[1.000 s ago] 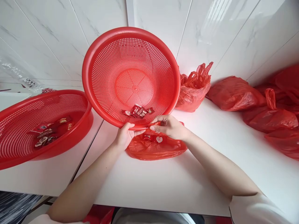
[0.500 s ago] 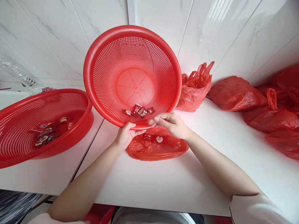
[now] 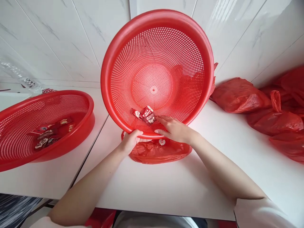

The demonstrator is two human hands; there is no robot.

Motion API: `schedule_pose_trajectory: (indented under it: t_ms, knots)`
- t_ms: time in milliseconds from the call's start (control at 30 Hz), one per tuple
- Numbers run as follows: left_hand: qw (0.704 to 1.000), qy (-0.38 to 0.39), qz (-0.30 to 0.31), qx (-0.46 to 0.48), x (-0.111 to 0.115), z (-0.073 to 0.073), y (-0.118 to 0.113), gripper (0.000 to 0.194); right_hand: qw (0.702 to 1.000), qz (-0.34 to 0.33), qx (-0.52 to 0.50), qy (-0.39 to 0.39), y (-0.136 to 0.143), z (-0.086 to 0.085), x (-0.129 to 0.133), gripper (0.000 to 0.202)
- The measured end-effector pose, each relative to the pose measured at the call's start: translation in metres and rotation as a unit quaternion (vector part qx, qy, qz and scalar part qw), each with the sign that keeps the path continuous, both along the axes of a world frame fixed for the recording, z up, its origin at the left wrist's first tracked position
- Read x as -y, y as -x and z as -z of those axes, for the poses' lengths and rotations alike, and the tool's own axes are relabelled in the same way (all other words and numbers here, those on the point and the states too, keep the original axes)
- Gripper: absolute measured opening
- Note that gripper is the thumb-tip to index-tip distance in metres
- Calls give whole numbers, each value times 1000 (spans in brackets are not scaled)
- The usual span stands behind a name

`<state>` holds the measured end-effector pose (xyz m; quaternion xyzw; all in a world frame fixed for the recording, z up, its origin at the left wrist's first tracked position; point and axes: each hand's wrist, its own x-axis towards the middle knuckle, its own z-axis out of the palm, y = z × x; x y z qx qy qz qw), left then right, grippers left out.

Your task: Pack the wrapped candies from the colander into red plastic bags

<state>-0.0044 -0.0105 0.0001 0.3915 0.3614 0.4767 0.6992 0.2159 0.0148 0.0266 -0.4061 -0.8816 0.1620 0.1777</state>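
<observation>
A round red plastic basket (image 3: 190, 19) with perforated walls is tipped toward me, its near rim above a red plastic bag (image 3: 163, 155). My left hand (image 3: 130, 142) grips that rim, thumb on top and fingers underneath. Low inside the basket lie a few small wrapped snack packets (image 3: 147, 114) in dark red wrappers. Over the rim reaches my right hand (image 3: 174, 129), fingers stretched out, the tips at or beside the packets; I see nothing held in it. The bag lies open on the white table, with a packet (image 3: 161, 142) showing inside.
A second red basket (image 3: 91, 107) with several packets sits at the left. Filled red bags (image 3: 242, 95) lie along the right side by the tiled wall. At the back left are a clear plastic bottle (image 3: 26, 80) and a gap (image 3: 87, 155) between two tables.
The basket has moved right and nearer to me, covering most of the bag behind it. My right hand has gone from the rim into the basket beside the packets. My left hand keeps its grip.
</observation>
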Motion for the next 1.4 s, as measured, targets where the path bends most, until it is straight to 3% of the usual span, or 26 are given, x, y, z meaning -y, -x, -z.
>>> schedule_pose_trajectory:
  t_ms: [100,200,267,367,433,500,700,900,1067,1200,1400]
  knots:
    - [1000,6,-7,17,-6,2,2,29,994,-86,-61,44,-9,-11,-2,54]
    - [1000,7,-11,27,-12,5,4,25,980,-55,-156,111,-14,-14,-5,38]
    - [999,4,-17,27,-15,8,6,21,952,-21,-231,202,-14,-14,-7,37]
    - [999,-6,-27,26,-17,8,8,15,885,-18,-308,350,-14,-16,-7,50]
    - [999,-12,-29,30,-17,5,9,15,857,-16,-330,395,-14,-19,-6,52]
    - [999,-12,-27,34,-17,3,10,18,848,-18,-345,402,-14,-21,-4,48]
    - [999,-7,-32,35,-17,-1,9,22,867,-16,-340,363,-17,-22,-2,29]
    - [998,-6,-16,57,-17,-2,7,29,914,-105,-202,336,-12,-29,9,19]
    - [999,-3,-26,44,-17,-1,7,27,960,-47,-118,249,-12,-27,9,19]
    - [999,-9,-25,34,-17,1,9,21,974,-7,-127,188,-11,-24,6,20]
    - [999,-2,-31,25,-7,1,-1,20,985,-9,-171,6,-1,-28,12,22]
